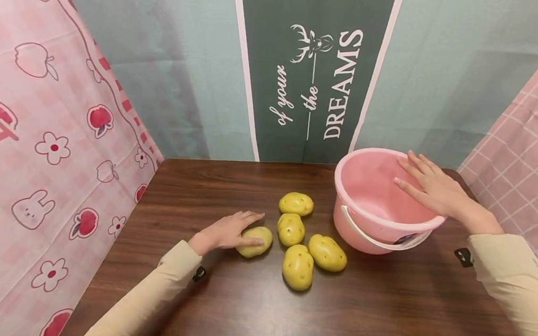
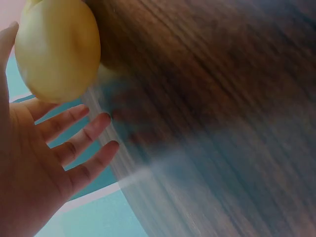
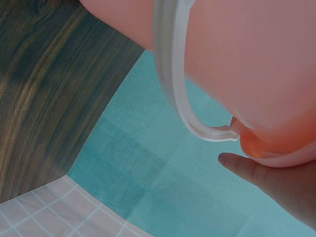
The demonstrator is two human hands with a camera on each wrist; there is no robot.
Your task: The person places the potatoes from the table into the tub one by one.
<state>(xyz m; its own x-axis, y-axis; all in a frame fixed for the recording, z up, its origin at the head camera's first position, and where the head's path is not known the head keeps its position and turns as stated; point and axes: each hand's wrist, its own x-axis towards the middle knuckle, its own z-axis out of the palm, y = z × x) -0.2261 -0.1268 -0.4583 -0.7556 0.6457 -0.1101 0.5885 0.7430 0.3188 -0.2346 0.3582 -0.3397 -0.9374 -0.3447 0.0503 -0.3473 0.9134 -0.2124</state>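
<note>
My left hand (image 1: 230, 231) lies over a pale yellow potato (image 1: 259, 244) at the left of the group, its thumb across the near side. In the left wrist view that potato (image 2: 59, 54) sits by the thumb and hides part of the index finger; the other fingers (image 2: 81, 140) are extended and spread. Whether the hidden fingertips press on it, I cannot tell. My right hand (image 1: 432, 187) rests at the right rim of a pink bucket (image 1: 362, 227), fingers straight. In the right wrist view its thumb (image 3: 242, 165) is beside the rim, near the white handle (image 3: 168, 59).
Several more yellow potatoes, including an upper one (image 1: 296, 204) and a front one (image 1: 297, 269), lie between the left hand and the bucket. All stand on a dark wooden table (image 1: 357, 314). Patterned cloths (image 1: 176, 74) hang at its back and sides.
</note>
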